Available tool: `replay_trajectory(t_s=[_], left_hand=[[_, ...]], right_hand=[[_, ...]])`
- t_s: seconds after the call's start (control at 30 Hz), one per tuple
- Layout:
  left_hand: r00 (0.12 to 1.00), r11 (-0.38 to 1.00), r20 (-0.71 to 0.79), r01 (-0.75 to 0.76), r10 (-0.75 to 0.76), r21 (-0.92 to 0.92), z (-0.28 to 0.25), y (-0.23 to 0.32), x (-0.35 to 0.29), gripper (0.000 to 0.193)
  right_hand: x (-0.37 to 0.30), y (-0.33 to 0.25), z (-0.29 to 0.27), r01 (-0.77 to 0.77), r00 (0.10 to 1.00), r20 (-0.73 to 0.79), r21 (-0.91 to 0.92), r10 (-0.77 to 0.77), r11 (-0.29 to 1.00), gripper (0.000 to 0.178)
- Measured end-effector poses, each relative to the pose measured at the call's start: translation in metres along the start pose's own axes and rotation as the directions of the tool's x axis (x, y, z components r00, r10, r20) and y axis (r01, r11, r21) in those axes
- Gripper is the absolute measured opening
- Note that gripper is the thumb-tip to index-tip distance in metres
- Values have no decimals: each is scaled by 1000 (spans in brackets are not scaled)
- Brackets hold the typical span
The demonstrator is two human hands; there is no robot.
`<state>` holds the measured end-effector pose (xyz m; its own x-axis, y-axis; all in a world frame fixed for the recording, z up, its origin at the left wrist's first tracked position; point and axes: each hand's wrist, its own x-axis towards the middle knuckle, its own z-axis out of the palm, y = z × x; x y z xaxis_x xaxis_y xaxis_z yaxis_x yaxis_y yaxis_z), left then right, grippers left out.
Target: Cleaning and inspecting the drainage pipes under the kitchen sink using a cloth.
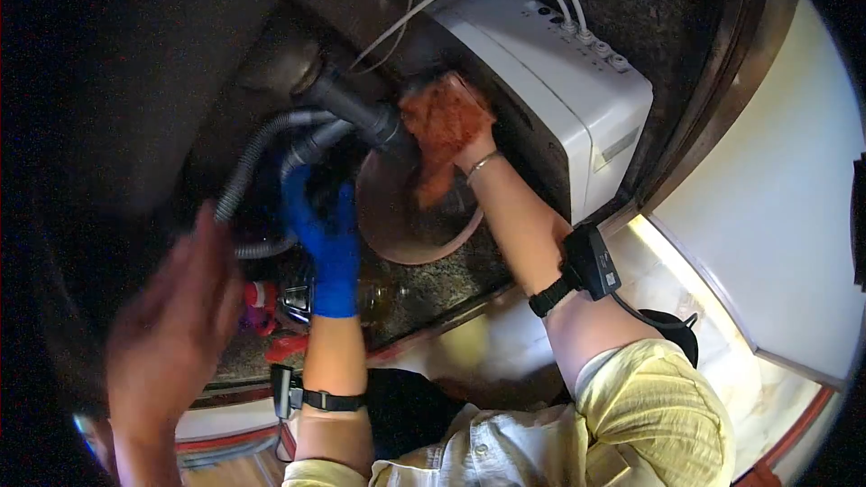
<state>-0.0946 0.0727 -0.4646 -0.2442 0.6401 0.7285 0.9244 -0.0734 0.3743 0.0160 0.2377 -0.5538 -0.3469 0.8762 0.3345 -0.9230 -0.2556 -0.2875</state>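
My left hand [329, 239] wears a blue glove and reaches up under the drain pipes. Its thumb and fingers stand apart around a dark gap, and the fingertips come close to a grey hose [309, 146]; whether they touch it is unclear. A rust-orange cloth [446, 122] is bunched in my right hand [475, 151], which presses near the thick black drain pipe [356, 108]. The cloth largely covers those fingers, and one end hangs over a round brownish basin [419, 258] below the pipe.
A white box-shaped appliance [550, 72] with white tubes stands right of my right hand. Another person's blurred hand [176, 334] enters at left. A ribbed grey hose [244, 171] curves down. Bottles [259, 298] lie beside my left wrist. A white door panel [767, 198] is at right.
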Motion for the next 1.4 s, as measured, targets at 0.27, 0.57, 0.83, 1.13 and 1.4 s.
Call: replay_trajectory(t_s=[0.27,0.57,0.83,1.13,1.4], left_hand=[[935,950,179,311,-305,-5,-10,-54,-91,40],[907,941,253,332,-338,64,-2,-55,-106,39],[909,958,303,280,-286,64,1,-42,-109,39],[896,970,374,210,-241,122,2,-30,-106,41],[881,969,404,210,-246,132,2,-33,-107,42]], right_hand=[[-26,0,-6,-265,954,96,-161,283,951,31],[-22,-2,1,-532,847,182,286,500,797,33],[-21,-23,36,-455,882,-87,98,463,885,33],[-22,-24,51,-381,919,-128,-48,373,923,38],[-21,-34,72,-219,976,-2,-93,219,971,33]])
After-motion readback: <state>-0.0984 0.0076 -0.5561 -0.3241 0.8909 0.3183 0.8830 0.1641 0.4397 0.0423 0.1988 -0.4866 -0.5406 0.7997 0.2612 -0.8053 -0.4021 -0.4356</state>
